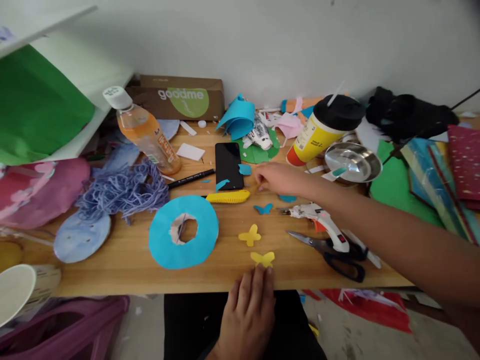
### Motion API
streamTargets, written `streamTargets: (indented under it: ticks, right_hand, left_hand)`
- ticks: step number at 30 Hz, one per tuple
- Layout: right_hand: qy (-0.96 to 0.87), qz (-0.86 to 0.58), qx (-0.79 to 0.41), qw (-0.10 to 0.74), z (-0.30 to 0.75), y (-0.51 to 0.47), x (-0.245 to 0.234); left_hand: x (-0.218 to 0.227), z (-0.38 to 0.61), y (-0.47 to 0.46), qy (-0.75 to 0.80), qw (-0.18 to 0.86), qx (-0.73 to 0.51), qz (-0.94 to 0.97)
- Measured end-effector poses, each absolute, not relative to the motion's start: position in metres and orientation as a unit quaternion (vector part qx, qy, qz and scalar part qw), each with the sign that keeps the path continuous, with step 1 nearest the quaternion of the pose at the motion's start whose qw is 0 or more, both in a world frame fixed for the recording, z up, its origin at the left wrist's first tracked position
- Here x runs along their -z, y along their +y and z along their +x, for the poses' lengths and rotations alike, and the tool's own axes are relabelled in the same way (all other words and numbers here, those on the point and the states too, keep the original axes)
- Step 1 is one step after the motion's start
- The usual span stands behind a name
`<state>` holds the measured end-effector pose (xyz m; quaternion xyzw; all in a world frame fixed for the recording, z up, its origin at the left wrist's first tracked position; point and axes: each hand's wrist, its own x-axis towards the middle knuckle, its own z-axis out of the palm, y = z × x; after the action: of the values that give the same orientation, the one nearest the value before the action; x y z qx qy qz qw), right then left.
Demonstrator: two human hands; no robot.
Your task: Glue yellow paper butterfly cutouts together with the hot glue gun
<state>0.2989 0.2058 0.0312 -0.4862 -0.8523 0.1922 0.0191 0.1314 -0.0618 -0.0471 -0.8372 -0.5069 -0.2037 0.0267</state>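
My left hand rests at the table's front edge with its fingers together and flat. Its fingertips touch a yellow paper butterfly. My right hand reaches over the table with fingertips curled down near the black phone and a yellow utility knife. Whether it pinches anything is hidden. A blue butterfly and a second yellow butterfly lie between the hands. A blue paper ring lies to the left.
A glue gun and black scissors lie under my right forearm. A yellow cup, metal bowl, juice bottle, purple yarn, black marker and a cardboard box crowd the wooden table.
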Motion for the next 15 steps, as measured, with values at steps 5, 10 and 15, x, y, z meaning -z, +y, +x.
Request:
streamTargets:
  ticks: [5,10,15]
  right_hand:
    - [-0.800,-0.539,-0.253,0.072,0.306,0.134,-0.059]
    - [-0.691,-0.585,-0.415,0.085,0.316,0.040,-0.035]
    - [-0.678,-0.607,-0.407,0.079,0.310,0.016,-0.011]
  left_hand:
    - [0.034,0.122,-0.056,-0.488,-0.041,0.203,-0.848]
    - [0.037,0.100,-0.056,-0.474,-0.092,0.275,-0.831]
    - [0.041,0.084,-0.045,-0.466,-0.081,0.283,-0.834]
